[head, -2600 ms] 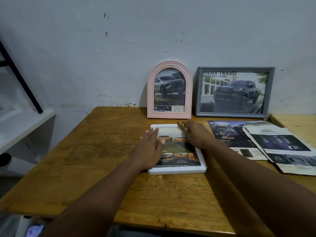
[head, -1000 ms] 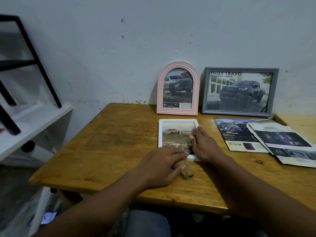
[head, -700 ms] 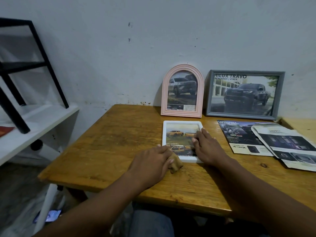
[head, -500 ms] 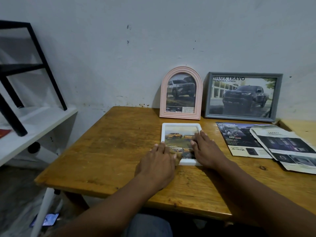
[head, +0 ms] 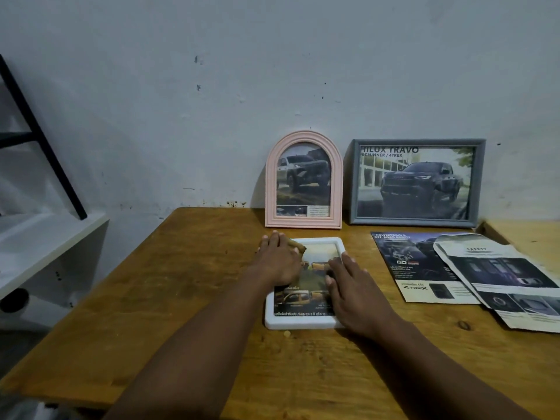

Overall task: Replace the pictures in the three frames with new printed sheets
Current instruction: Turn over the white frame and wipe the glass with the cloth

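Room: pale painted wall (head: 272, 71), scuffed and speckled, behind a brown wooden surface (head: 188, 283) with plain grain and a few knots; a white shelf (head: 45, 234) stands at 9 o'clock.
Task's thing: white rectangular frame with rounded corners (head: 298, 322), lying flat and face up at the centre of the surface, a car print inside it.
Left hand: left hand (head: 277, 262) sits over the frame's 11 o'clock corner, its fingers laid over a small tan wad (head: 297, 246); I cannot tell whether they curl round it.
Right hand: right hand (head: 353, 294) lies spread and flat on the frame's 3 o'clock side, pinning it.
Step in hand: probably wiping the frame's front.
Doing it well: keep the flat hand's weight on the rim, not the pane; sweep the wad in straight, overlapping passes and work into the corners; light pressure, since a smooth frame slides easily on varnished wood.
Other frames: pink arched ribbed frame (head: 271, 183) at 12 o'clock and grey rectangular moulded frame (head: 415, 142) at 1 o'clock, both upright against the wall.
Paper: glossy printed sheet (head: 424, 268) at 3 o'clock, partly under a creased printed sheet (head: 500, 277); thin, easily dog-eared.
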Demonstrator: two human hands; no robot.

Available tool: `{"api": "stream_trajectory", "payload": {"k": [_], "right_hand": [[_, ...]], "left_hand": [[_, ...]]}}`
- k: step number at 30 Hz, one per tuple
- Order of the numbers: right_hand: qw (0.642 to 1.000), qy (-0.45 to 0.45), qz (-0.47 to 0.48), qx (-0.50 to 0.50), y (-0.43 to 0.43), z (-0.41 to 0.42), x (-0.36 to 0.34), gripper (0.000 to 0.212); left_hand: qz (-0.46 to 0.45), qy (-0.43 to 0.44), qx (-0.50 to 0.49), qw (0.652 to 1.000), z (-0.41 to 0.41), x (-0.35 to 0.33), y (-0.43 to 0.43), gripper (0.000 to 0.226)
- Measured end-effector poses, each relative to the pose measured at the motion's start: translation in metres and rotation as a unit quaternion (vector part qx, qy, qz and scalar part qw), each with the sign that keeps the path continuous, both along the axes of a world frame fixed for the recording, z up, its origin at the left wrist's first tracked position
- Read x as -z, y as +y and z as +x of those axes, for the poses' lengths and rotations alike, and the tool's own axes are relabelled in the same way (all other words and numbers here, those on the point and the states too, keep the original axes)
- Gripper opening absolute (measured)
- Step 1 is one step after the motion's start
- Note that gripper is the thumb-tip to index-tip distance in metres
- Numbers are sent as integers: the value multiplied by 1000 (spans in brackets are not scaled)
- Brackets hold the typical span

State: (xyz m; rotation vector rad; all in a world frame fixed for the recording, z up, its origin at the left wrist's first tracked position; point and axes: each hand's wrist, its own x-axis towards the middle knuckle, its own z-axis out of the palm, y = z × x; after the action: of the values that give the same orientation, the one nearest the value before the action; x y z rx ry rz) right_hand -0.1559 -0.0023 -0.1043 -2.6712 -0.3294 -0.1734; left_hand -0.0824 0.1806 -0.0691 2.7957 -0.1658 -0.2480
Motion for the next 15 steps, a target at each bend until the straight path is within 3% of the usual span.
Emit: {"api": "stream_trajectory", "payload": {"k": [7,15], "right_hand": [[1000,6,19,2,0,0,3,50],[994,-23,109,13,-1,-4,-8,38]], "left_hand": [[39,-20,108,993,21,0,-15,62],[-52,1,137,989,29,-13,-34,59]]}}
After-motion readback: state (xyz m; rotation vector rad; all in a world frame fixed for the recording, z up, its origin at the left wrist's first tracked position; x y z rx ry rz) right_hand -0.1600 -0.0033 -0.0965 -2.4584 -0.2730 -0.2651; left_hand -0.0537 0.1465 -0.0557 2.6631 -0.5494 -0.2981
